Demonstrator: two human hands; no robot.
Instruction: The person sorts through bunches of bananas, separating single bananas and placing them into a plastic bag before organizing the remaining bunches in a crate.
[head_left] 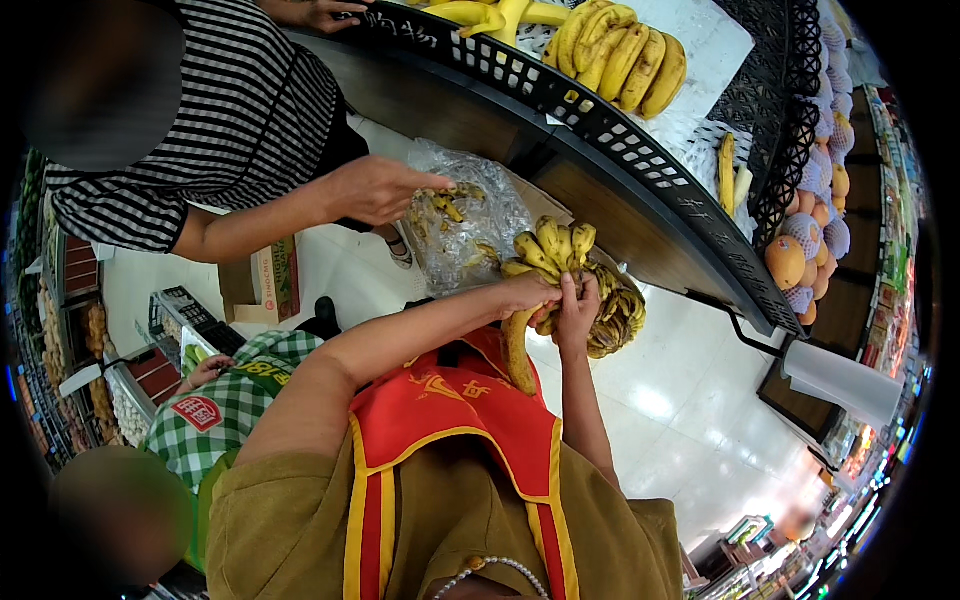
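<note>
Both my hands are close together in front of my red apron (450,395), among ripe bananas. My left hand (530,292) is closed on a single brown-speckled banana (518,352), which hangs down against the apron. My right hand (577,303) has its fingers closed on the stem end of a yellow banana bunch (552,246), whose fruit fans out beyond the hands. Just right of my right hand is a heap of darker, spotted bananas (618,318); what supports it is hidden. The stems between my fingers are partly covered.
A clear plastic bag (465,215) of spotted bananas lies ahead. A person in a striped shirt (250,110) reaches over it from the left. The display stand's black rim (620,130) curves across ahead, holding large bananas (620,58). Another person in a green checked apron (235,400) is at left.
</note>
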